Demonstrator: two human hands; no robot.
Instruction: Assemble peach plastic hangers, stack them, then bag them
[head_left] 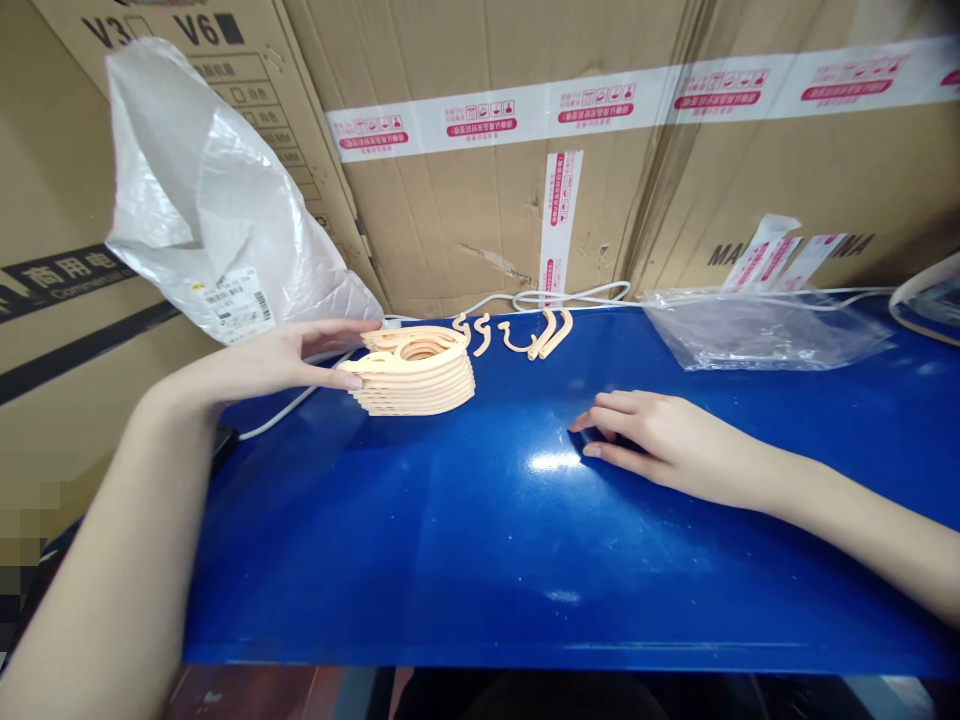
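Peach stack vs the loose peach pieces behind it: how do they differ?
Arrangement: the peach stack is many layers piled up; the loose peach pieces lie spread along the table's back edge.
Shape: layers in the stack are broad with a rounded opening on top; the loose pieces are slim curves.
Contact: the left hand holds the stack's left end; neither hand touches the loose pieces.
Shared: peach color, same blue table.

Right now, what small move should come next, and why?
Probably bring the right hand to the right end of the stack of peach pieces: the left hand holds only its left end, while the right appears to hold nothing.
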